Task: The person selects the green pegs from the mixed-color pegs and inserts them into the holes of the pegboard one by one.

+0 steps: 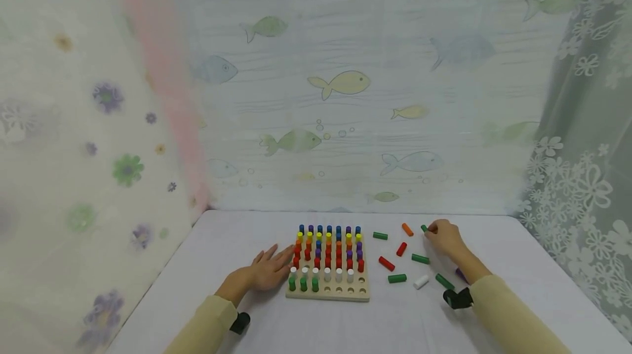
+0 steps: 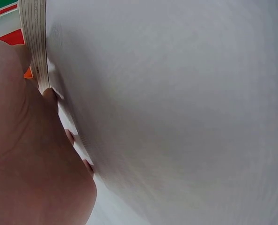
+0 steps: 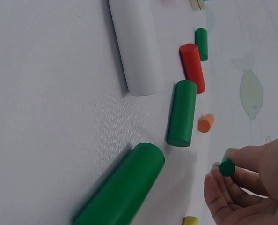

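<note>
A white-clothed counter [image 1: 395,324] carries a wooden pegboard [image 1: 328,297] touching the left hand [image 1: 271,270], and loose green, red, orange, white and purple pegs [image 1: 397,278] near the right hand [image 1: 445,240].

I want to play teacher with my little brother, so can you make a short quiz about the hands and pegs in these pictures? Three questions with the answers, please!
1. How many green pegs stand in the front row of the pegboard?
2. True or false: the left hand is holding the loose white peg.
3. What colour is the peg pinched by the right hand? A: red. B: green. C: orange.

Key
1. Three.
2. False: the left hand is at the pegboard's left edge.
3. B.
</note>
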A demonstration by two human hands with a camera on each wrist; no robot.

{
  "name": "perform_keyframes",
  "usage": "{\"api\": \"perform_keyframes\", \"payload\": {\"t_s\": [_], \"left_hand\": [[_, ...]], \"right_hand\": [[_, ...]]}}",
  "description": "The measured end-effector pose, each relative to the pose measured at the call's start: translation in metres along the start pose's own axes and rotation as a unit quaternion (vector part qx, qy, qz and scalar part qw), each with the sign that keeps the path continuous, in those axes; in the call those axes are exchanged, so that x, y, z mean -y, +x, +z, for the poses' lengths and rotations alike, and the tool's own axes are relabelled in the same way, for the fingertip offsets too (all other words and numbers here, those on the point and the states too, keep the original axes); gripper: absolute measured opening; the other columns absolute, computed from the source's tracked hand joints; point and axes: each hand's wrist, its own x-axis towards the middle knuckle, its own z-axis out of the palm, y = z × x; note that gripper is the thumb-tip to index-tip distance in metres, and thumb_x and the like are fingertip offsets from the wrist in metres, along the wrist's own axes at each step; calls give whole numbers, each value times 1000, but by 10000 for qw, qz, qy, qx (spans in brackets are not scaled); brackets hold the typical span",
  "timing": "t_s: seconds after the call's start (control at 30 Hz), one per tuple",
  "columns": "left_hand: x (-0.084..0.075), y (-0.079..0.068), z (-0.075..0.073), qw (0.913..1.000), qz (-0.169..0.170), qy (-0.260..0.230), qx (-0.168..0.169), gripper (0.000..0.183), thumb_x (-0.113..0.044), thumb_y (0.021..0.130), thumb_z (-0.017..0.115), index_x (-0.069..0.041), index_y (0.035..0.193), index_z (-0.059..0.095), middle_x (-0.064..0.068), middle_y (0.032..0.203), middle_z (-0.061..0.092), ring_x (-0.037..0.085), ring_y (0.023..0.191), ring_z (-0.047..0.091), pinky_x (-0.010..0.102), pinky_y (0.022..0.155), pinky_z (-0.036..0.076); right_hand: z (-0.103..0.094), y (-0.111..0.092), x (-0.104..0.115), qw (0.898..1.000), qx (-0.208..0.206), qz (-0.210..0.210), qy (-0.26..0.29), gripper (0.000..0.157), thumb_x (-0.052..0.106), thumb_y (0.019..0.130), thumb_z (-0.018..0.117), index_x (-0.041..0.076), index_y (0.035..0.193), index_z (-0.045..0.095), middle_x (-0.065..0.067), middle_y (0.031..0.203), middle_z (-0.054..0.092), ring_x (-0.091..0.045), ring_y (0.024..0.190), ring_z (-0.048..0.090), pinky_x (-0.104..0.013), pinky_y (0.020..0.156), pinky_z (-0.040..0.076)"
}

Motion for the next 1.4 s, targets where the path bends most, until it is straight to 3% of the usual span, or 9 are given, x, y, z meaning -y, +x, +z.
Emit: {"api": "perform_keyframes", "payload": {"t_s": [0.23,0.5,0.67,1.07,1.4], "left_hand": [[0,1,-1,10000,-22,-32,-56,61,-40,110,39,-19,165,21,4,170,24,38,158,6,62,124,1],[5,3,3,10000,33,2,-15,63,-45,110,35,-20,166,18,5,170,22,39,157,3,63,123,-1],[3,3,3,10000,-9,32,-57,62,-44,110,38,-19,165,23,3,170,25,36,158,7,62,124,3],[4,2,5,10000,-39,17,-27,62,-44,110,36,-19,165,21,3,170,24,38,158,6,62,124,2],[1,1,2,9999,-72,53,-52,61,-44,110,37,-22,165,21,1,169,25,36,158,8,62,124,5]], "right_hand": [[-6,-12,4,9995,-62,-259,153,27,10,100,61,-14,114,62,-25,104,67,-37,96,63,-49,82,56],[-13,-27,7,9974,-157,-592,380,26,11,100,65,-10,114,66,-20,102,70,-29,89,66,-37,72,58],[-15,-34,11,9953,-165,-838,454,27,15,100,66,-8,114,67,-17,100,72,-25,86,67,-32,69,58],[-14,-51,25,9926,-133,-1059,585,22,16,98,70,-1,112,72,-6,97,73,-19,85,63,-31,68,51],[-13,-58,42,9875,44,-1320,862,17,13,96,71,3,109,73,-6,95,72,-18,82,61,-27,63,51]]}}
